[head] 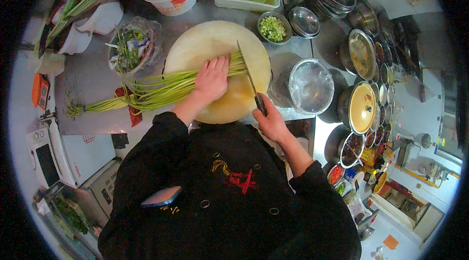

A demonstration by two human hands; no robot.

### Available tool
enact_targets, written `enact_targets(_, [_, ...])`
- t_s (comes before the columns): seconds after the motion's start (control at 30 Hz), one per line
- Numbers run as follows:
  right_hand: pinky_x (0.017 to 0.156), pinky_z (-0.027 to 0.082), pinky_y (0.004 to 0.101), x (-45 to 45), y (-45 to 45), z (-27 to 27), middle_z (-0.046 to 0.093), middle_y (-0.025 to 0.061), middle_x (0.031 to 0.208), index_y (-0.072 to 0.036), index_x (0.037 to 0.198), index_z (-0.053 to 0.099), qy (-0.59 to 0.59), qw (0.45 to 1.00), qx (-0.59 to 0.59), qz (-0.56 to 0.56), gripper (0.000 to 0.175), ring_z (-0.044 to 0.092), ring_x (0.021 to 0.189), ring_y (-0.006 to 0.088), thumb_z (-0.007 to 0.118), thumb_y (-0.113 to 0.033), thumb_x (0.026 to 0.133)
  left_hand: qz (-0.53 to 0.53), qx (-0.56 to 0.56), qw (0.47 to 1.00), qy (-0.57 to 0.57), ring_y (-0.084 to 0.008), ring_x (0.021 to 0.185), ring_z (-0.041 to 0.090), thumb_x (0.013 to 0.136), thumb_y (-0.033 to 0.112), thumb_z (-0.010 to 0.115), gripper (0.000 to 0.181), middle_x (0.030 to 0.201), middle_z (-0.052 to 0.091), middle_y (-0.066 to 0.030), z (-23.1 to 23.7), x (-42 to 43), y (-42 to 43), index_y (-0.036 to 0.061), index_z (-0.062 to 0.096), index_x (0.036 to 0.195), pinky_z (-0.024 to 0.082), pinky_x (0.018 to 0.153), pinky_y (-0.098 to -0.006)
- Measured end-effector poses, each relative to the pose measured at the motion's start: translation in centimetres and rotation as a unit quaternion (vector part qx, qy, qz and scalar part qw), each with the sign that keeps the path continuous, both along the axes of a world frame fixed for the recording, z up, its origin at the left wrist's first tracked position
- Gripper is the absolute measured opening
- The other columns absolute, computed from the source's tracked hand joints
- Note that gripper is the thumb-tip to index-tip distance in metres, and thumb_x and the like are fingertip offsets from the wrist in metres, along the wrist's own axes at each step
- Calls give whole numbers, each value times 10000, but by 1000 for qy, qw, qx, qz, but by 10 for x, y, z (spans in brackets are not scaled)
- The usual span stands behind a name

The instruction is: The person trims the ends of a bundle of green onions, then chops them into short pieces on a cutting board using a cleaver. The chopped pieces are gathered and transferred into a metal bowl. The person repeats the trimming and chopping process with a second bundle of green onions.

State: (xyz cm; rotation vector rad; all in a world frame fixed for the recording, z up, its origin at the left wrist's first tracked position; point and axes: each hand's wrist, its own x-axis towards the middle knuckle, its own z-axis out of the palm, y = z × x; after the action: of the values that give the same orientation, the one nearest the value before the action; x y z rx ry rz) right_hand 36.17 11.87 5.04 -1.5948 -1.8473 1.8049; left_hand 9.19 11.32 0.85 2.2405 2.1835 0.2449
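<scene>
A bundle of long green stalks point(161, 91) lies across a round cutting board point(216, 108), its tied, rootlike end hanging over the metal worktop at the left. My left hand point(214, 78) presses down on the bundle over the board, fingers pointing away from me. In my right hand point(269, 117) is the dark handle of a kitchen knife point(249, 73). The blade stands at the right end of the stalks; whether it touches them is hard to tell. Part of a dark red thing point(135, 115) shows under the bundle.
Beyond the board stand a white bucket point(170, 0), a white tub point(245, 5) of shredded greens and a steel bowl point(274, 29) of chopped green pieces. A plastic-lined bowl point(130, 49) of scraps is at left, a plastic-covered round container point(311, 86) at right.
</scene>
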Motion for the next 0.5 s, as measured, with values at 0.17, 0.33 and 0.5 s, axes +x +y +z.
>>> enact_targets(0.17, [448,404,283,4,17,25,509,-7,727,-109,1550,389,86,986,-133,-47,567,466,499,90,580,-160,1019,3,-23,999,-29,-283,1273,524,902,369,688,810,1400,565,-143,10,-1,-2,-7,390,1555,407,1094,-418])
enact_targets(0.33, [500,461,303,0,26,19,535,18,749,-40,1510,416,66,997,-50,1,540,539,572,125,595,-162,1015,-29,-56,998,-26,-280,1259,537,915,420,691,840,1403,566,-137,9,-17,3,3,370,1570,426,1084,-420])
enact_targets(0.5, [764,555,514,-11,29,10,690,274,984,-6,1315,537,-99,989,108,30,385,696,866,449,527,-252,1019,-33,-36,999,-24,-301,1272,535,901,381,712,804,1370,578,-149,3,-14,3,8,403,1542,433,1081,-420])
